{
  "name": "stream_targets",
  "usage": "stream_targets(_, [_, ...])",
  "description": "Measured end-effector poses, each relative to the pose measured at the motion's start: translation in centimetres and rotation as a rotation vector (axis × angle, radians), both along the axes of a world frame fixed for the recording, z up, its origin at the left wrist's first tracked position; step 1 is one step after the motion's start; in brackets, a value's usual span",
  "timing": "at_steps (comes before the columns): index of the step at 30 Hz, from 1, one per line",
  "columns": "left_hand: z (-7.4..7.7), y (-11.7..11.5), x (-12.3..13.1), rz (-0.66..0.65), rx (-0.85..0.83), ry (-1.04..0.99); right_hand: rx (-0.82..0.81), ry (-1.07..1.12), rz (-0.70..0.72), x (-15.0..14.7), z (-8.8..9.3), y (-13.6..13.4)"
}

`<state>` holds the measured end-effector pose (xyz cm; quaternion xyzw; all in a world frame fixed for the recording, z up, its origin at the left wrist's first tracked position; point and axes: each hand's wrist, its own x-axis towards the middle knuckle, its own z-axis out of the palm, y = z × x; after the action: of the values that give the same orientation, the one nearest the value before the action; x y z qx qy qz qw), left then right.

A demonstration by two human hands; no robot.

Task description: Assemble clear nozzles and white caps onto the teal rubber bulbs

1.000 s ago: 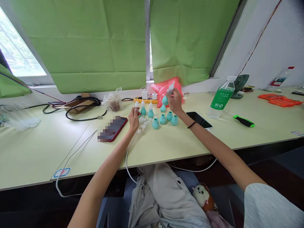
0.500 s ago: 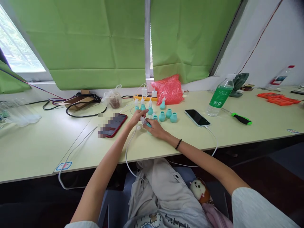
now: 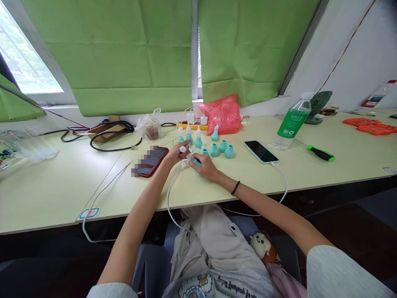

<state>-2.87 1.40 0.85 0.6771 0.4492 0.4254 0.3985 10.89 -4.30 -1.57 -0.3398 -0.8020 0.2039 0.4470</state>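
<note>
My left hand (image 3: 175, 154) pinches a small white cap (image 3: 182, 149) just above the pale green table (image 3: 217, 182). My right hand (image 3: 204, 165) lies on the table and grips a teal bulb with a clear tip (image 3: 192, 159), pointed toward the cap. Behind my hands stand several teal bulbs: three with white nozzles (image 3: 189, 136), a fourth with a nozzle (image 3: 214, 134) near the red wrap, and bare ones (image 3: 222, 148). A few loose white parts (image 3: 183, 164) lie by my fingers.
A red phone (image 3: 150, 160) lies left of my hands, a black phone (image 3: 259, 151) with a white cable to the right. Farther right are a green-labelled water bottle (image 3: 291, 124) and a green-handled screwdriver (image 3: 321, 153). Red bubble wrap (image 3: 223, 116), a yellow power strip (image 3: 190, 124) and black cables (image 3: 108, 136) sit at the back.
My right hand set a nozzle-topped bulb down near the red wrap, came down to the table and took a teal bulb. My left hand picked up a white cap.
</note>
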Motion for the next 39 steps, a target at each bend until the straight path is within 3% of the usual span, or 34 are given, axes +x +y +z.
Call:
stream_targets(6, [-1.6, 0.7, 0.2, 0.270, 0.185, 0.050, -0.120, 0.078, 0.117, -0.1, 0.1, 0.2])
stream_targets(11, [-1.9, 0.6, 0.4, 0.299, 0.235, 0.049, -0.290, 0.145, 0.250, -0.5, -0.2, 0.5])
stream_targets(15, [-0.7, 0.4, 0.2, 0.211, 0.184, -0.034, -0.394, 0.250, 0.272, -0.8, -0.6, 0.7])
stream_targets(23, [0.7, -0.8, 0.1, -0.174, -0.012, -0.161, -0.338, 0.491, 0.071, -0.5, -0.5, 1.2])
stream_targets(39, [-0.3, -0.2, 0.4, -0.242, -0.026, -0.231, -0.177, 0.420, -0.173, 0.2, -1.1, 1.9])
